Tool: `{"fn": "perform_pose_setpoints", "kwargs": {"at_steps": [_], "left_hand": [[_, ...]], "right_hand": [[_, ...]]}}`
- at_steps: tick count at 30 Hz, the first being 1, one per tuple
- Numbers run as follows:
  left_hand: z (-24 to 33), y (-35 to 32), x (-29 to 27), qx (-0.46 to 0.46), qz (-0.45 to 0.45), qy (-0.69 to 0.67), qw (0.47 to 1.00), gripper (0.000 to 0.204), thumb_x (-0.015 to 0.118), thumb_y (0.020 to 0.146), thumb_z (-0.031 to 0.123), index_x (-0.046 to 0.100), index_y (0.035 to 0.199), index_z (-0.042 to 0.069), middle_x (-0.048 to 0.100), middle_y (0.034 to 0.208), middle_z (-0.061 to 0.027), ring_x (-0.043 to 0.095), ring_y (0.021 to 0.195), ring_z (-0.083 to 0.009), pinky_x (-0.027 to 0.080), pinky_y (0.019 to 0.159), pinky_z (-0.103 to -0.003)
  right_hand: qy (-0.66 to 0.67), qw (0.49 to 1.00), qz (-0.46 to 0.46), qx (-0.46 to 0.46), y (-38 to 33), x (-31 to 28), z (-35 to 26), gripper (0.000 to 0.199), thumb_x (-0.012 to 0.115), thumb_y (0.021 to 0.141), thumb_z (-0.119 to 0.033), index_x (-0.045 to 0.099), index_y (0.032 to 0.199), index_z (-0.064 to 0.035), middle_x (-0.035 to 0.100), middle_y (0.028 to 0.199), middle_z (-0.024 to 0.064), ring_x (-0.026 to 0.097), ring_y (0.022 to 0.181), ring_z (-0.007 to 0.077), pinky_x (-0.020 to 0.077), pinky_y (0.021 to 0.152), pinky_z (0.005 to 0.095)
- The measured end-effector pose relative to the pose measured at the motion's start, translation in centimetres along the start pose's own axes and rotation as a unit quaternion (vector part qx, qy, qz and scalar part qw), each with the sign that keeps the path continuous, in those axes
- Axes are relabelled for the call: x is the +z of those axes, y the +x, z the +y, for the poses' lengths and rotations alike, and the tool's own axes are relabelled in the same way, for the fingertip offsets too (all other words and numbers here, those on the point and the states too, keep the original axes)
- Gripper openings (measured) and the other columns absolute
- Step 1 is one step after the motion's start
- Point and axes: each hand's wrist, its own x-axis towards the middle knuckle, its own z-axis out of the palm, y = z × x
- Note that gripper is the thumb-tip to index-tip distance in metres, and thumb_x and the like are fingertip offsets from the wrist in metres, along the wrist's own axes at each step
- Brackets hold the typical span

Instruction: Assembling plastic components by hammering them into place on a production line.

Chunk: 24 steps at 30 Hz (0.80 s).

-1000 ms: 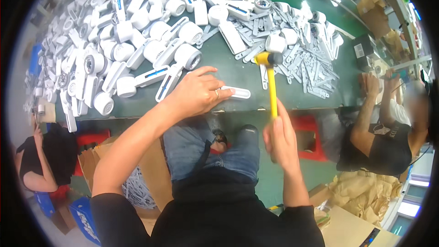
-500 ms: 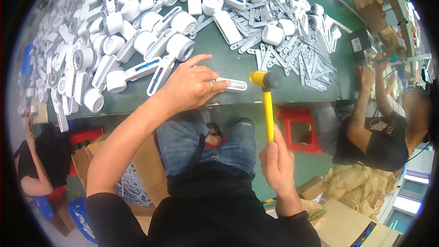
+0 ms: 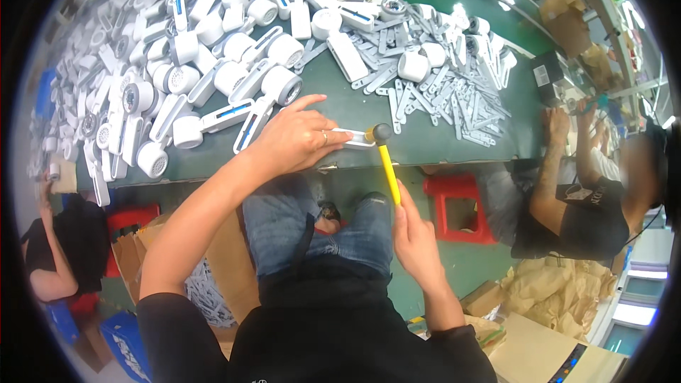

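Note:
My left hand [image 3: 294,138] lies at the table's near edge, its fingers closed around a white fan handle [image 3: 360,140] and pinning it down. One finger of that hand points away, off the part. The head of the fan is hidden under the palm. My right hand [image 3: 413,241] grips the yellow shaft of a small mallet [image 3: 389,174]. Its dark-faced head is at the handle's right end; whether they touch I cannot tell. Beyond my left hand lies a heap of white handheld fans [image 3: 184,79], some with a blue strip showing in an open handle.
Loose grey handle strips [image 3: 454,103] are piled on the green table [image 3: 340,92] to the right. A red stool [image 3: 461,230] stands below the edge. A co-worker [image 3: 589,206] sits at right, another [image 3: 67,241] at left. A cardboard box [image 3: 230,262] of strips is beside my legs.
The mallet has moved left and down, from above and right of the fan handle onto its right end. My left hand stays in place, still holding the handle.

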Motion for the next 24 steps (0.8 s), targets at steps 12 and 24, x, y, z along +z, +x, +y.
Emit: {"fn": "perform_pose_setpoints", "kwargs": {"at_steps": [12, 24], "left_hand": [[1.4, 2.4, -1.0, 0.073, -0.127, 0.013, 0.989, 0.021, 0.073, 0.077, 0.007, 0.081, 0.097, 0.010, 0.070, 0.137, -0.0097, 0.060, 0.131, -0.0309, 0.037, 0.125, -0.046], [1.4, -3.0, 3.0, -0.140, 0.146, -0.072, 0.977, 0.031, 0.082, 0.089, 0.010, 0.080, 0.120, 0.008, 0.080, 0.108, -0.0111, 0.074, 0.095, -0.0316, 0.057, 0.095, -0.043]], "right_hand": [[0.301, 0.952, 0.044, 0.024, -2.2, -1.4, 0.8, 0.055, 0.040, 0.117, -0.035, 0.037, 0.165, -0.0092, 0.048, 0.067, 0.0008, 0.042, 0.044, 0.0083, 0.0395, 0.041, 0.0245], [0.170, 0.985, 0.007, -0.014, -1.4, -1.1, -2.5, 0.053, 0.041, 0.116, -0.019, 0.035, 0.167, -0.0057, 0.052, 0.069, -0.0012, 0.050, 0.060, 0.0066, 0.0449, 0.058, 0.0261]]}}
